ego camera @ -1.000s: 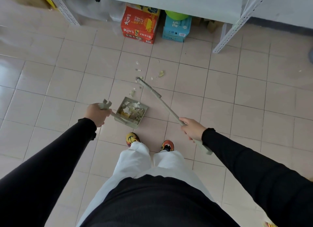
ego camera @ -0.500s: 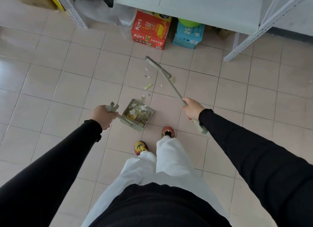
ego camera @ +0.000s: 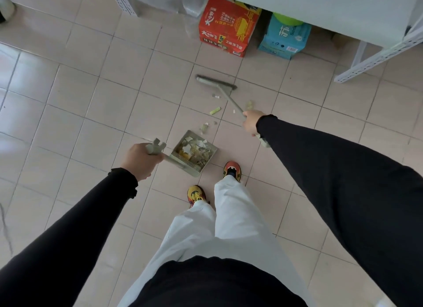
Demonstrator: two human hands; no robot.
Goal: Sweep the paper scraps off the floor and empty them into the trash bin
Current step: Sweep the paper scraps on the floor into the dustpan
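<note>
Curling around the forked top of a grey-green handle, the fingers of the left hand (ego camera: 139,161) are gripping the dustpan (ego camera: 194,153) closed-fisted, the handle slanting down and right to the pan, which is sitting on the tiled floor (ego camera: 91,105) just in front of the person's shoes. Inside the pan, a heap of white and yellowish paper scraps (ego camera: 194,149) is lying against the comb-toothed near edge. The fingers of the right hand (ego camera: 251,123) are wrapping tight around the shaft of the broom (ego camera: 226,93), with the shaft's butt end sticking out behind the wrist and the rest reaching up and to the left, away from the person, to the flat broom head, which is lying crosswise on the tiles at the far end of the litter. Between that head and the open mouth of the pan, loose scraps (ego camera: 215,110) are lying scattered on the floor: a pale green strip, a few small white bits, a crumpled piece just right of the shaft, and a small cluster right at the pan's far lip. Farther back, a red carton (ego camera: 226,26) and a blue pack (ego camera: 285,37) are standing side by side under a white bench (ego camera: 320,6). Black sleeves are covering both arms, and white trousers are covering the legs.
</note>
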